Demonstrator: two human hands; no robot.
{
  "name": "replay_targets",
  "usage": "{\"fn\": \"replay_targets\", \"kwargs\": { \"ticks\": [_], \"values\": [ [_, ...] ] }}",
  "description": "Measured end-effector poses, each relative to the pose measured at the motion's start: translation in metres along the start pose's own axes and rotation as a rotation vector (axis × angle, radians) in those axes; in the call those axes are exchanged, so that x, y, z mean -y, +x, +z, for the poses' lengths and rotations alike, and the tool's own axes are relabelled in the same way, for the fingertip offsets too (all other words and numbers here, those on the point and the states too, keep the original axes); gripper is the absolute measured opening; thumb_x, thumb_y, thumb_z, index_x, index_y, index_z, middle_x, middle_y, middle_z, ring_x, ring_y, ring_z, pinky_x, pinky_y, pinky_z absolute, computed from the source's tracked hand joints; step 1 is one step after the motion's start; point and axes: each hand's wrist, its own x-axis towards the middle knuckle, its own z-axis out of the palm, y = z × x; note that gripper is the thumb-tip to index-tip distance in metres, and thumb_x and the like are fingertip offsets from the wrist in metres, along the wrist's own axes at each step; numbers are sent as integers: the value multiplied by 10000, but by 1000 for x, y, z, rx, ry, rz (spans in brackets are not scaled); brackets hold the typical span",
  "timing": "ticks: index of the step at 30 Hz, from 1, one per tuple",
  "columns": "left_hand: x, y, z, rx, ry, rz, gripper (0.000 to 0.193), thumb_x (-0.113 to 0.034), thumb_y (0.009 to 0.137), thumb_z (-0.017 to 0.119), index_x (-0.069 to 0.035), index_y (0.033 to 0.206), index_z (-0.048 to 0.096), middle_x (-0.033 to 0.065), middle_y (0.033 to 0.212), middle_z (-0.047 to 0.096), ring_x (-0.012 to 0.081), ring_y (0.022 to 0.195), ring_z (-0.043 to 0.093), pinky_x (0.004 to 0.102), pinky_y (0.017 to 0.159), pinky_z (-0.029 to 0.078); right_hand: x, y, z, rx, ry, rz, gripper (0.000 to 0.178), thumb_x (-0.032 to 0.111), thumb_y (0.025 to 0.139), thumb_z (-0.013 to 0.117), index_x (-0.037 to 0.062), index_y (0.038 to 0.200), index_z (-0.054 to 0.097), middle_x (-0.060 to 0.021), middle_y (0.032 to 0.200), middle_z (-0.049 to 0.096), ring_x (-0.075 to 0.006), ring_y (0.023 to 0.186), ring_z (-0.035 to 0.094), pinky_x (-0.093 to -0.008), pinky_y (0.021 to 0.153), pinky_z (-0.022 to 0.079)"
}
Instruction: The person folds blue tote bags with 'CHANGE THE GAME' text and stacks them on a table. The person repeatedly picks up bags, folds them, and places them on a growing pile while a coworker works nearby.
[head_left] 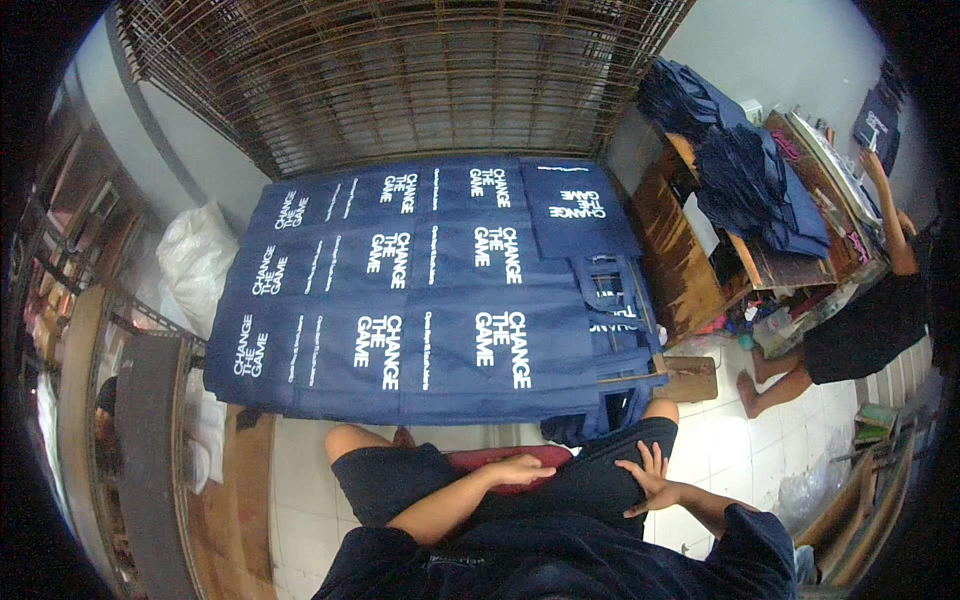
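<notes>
My left hand [521,470] is over the dark red seat [498,459] between my legs, its fingers curled together. Whether anything is pinched in them I cannot make out. Spread fingers show on my right hand [652,486], which rests on the thigh of my black shorts and holds nothing. In front of my knees, navy blue fabric pieces [400,290] with white printed lettering lie side by side over a low table. A navy bag [580,212] lies flat at the far right corner, with more folded bags and handles [612,290] nearer me.
A rusty wire rack [400,80] stands behind the table. At right, dark fabric stacks [750,170] cover a wooden cabinet [690,225]; another person [870,330] stands there, an arm raised. A wooden stool [690,379] and white plastic sack [195,260] flank the table. Shelving [150,440] runs along the left.
</notes>
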Motion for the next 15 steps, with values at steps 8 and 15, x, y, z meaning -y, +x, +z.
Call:
{"fn": "replay_targets", "kwargs": {
  "ticks": [8,15],
  "values": [
    [-1,1,-2,-20,21,21,577,-614,837,493,-58,684,514,23,674,478,127,635,436,312,568,359,6,-3,-3,5,-29,5,1094,569,596,762,320,1405,69,-300,1385,-279,-535,1204,-348,-677,984,-63],
    [4,1,0,-16,-31,49,602,-627,826,497,-30,768,552,9,708,491,127,656,440,306,577,363,7,-2,-3,8,-54,24,1098,563,589,766,343,1401,60,-283,1399,-267,-529,1210,-344,-671,995,-52]
  ]
}}
